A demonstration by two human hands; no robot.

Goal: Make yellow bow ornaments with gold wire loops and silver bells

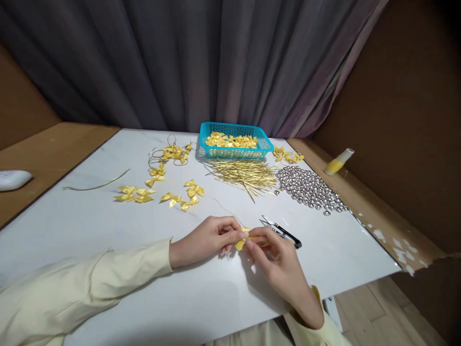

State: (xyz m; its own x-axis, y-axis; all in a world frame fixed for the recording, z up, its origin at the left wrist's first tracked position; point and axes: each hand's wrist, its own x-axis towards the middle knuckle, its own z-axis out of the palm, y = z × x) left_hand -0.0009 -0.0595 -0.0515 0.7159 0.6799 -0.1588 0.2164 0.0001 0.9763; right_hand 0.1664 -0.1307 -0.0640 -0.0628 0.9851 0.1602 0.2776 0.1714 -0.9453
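Near the front of the white table, a yellow satin ribbon bow (240, 244) is pinched in the fingertips of my left hand (212, 235). My right hand (279, 257) closes thumb and fingers at the bow's right side, so both hands meet on it. A thin gold strand (227, 210) runs from the bow up and to the left. My fingers cover most of the bow's middle. Just beyond my right hand lie thread snips (288, 235) with black handles, blades pointing left.
A blue basket (236, 153) of yellow bows stands at the back. Before it lie gold twist ties (245, 175), with silver domed pieces (311, 187) to their right. Loose bows (135, 193) lie left. A glue-like bottle (338, 162) and white case (14, 180) are at the sides.
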